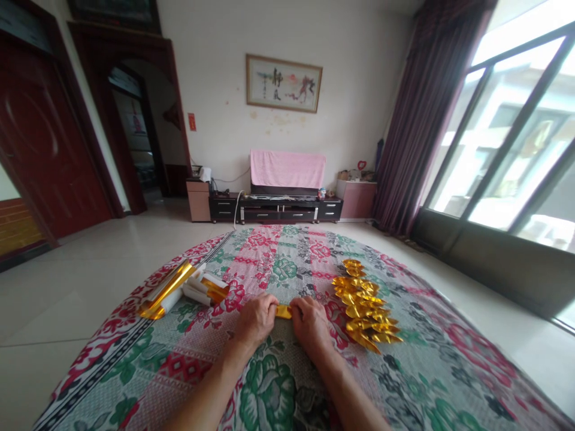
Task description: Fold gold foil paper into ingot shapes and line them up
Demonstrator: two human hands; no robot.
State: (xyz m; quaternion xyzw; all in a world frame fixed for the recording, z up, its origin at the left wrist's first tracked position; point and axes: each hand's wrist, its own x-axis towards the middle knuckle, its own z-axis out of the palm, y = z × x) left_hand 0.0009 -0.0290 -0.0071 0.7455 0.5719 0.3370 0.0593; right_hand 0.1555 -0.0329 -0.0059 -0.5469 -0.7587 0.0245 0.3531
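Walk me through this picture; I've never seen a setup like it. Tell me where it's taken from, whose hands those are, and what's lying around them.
There is no machine here: a person works with two bare hands. The single picture comes from a camera worn on that person's head, facing forward and down, so you see roughly what the wearer sees. The left hand and right hand each grip one end of a small gold strip with the fingers. Beneath them spreads a flowered cloth. On it, to the left, lie curled gold-and-white sheets; to the right sits a cluster of shaped gold pieces with pointed ends. What supports the cloth is hidden.
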